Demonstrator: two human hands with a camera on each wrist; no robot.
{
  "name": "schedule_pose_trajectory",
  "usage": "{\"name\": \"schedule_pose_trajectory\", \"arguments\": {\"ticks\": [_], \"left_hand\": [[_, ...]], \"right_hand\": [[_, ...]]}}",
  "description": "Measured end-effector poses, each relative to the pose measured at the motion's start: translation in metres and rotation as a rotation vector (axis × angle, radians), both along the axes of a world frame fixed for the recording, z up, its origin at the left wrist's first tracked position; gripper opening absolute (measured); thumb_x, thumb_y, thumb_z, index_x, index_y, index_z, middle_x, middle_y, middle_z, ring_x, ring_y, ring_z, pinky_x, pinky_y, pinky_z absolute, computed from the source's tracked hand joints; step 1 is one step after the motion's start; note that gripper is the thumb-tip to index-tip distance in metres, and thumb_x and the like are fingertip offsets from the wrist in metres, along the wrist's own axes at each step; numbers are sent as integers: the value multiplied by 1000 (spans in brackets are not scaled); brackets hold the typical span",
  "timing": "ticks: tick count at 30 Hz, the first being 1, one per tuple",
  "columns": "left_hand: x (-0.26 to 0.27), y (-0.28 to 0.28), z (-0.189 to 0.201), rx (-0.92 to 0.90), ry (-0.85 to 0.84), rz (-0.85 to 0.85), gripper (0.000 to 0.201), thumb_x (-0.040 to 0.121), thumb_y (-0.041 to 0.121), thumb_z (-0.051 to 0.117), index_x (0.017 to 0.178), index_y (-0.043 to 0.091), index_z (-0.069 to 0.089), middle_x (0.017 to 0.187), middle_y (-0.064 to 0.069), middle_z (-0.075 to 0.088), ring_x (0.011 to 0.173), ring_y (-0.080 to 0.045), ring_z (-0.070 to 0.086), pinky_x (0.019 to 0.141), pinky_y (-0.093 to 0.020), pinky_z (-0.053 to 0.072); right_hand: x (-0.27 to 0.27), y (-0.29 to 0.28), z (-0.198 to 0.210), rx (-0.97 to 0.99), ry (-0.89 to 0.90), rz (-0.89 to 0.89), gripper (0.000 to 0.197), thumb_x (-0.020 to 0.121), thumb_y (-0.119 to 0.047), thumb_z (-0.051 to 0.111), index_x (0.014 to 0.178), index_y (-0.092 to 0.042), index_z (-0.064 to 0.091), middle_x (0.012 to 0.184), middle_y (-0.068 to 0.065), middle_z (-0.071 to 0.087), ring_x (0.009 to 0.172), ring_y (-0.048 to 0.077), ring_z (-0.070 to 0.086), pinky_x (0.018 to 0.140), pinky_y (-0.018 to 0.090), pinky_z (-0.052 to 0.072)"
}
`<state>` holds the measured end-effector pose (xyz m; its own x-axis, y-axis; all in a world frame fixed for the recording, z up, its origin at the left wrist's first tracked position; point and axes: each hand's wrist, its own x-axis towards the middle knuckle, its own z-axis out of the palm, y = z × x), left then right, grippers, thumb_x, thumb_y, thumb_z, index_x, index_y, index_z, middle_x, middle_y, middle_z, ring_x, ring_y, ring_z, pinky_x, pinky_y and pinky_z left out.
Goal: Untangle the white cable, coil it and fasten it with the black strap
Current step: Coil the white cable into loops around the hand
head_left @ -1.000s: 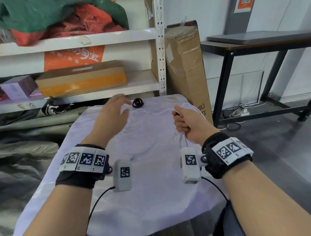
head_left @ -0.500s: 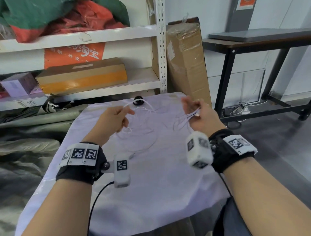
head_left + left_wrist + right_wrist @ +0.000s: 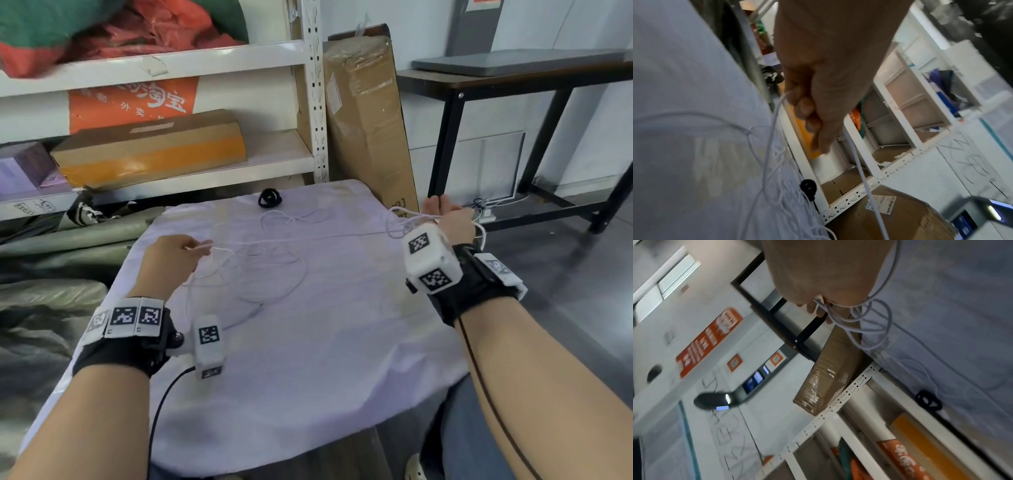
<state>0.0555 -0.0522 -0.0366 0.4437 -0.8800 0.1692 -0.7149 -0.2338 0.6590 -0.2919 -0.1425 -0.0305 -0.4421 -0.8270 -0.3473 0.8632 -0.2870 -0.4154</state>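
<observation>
White cable (image 3: pixel 274 263) lies partly in loose overlapping loops on the cloth-covered counter (image 3: pixel 308 377); one strand is drawn taut between the hands. Left hand (image 3: pixel 171 260) is pinched on a strand. Right hand (image 3: pixel 448 222) is held out past the counter's right edge, several loops gathered in its curled fingers (image 3: pixel 818 309).

Risk, judged: further outward pull could cinch the crossed loops into a knot, or sweep the black strap (image 3: pixel 270 198), coiled near the far edge, off the counter. Free room lies rightward over the floor; shelving (image 3: pixel 317 102) stands close behind.
</observation>
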Motion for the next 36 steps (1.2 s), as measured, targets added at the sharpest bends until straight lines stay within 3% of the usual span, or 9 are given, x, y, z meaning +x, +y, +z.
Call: {"name": "schedule_pose_trajectory", "arguments": {"ticks": [4,8,11,13,18,21,28,32,36], "left_hand": [[-23,16,27,273,-25,-359,5,84,33,70,85,29,72,58,3,58,57,-15,47,56,-21,39],[-49,25,47,369,64,-600,15,88,40,62,92,34,75,61,4,53,58,-13,41,57,-19,36],[-66,27,56,404,16,-695,14,85,42,64,88,37,77,61,4,51,62,-14,40,60,-21,35],[-74,28,60,463,24,-768,13,83,40,67,88,36,77,64,2,53,64,-15,41,60,-20,35],[-79,28,62,159,348,-899,20,79,31,66,91,21,79,65,-19,47,59,-19,34,54,-18,32],[-79,21,57,3,518,-851,23,80,32,63,92,20,78,61,-6,39,56,-14,30,51,-22,23],[-86,7,45,-175,522,-638,26,95,23,53,103,8,72,61,4,38,52,-11,29,49,-20,21],[-85,0,39,-271,485,-486,22,95,25,57,91,11,73,54,5,35,48,-11,27,45,-17,24],[-86,-4,33,-272,429,-384,24,90,30,63,84,8,71,45,11,36,46,-11,27,45,-17,25]], "right_hand": [[12,9,11,122,445,36,30,99,-22,35,82,-18,59,83,-13,58,73,6,52,66,23,41],[24,23,16,50,741,266,31,99,-29,33,106,-15,60,119,-7,63,75,6,50,66,24,42],[38,31,18,-135,934,414,28,101,-35,32,96,-22,56,112,-21,64,96,-1,57,89,41,48],[45,35,17,-273,994,561,30,103,-34,31,87,-20,51,117,-12,66,111,8,57,94,47,45],[57,46,15,-393,1256,1016,36,103,-31,32,89,-8,55,102,-4,74,102,11,67,101,46,43],[66,51,9,-425,1300,1206,42,103,-30,34,104,5,58,98,6,75,100,17,69,104,41,43],[72,57,11,-424,1098,1362,33,105,-23,28,82,-9,49,56,2,49,58,22,63,70,35,57],[72,58,13,-364,956,1456,32,104,-29,31,82,-12,46,50,-5,35,37,5,32,38,15,27],[71,60,16,-404,928,1545,40,100,-43,32,78,-13,47,49,-7,29,33,1,24,38,16,15]]}}
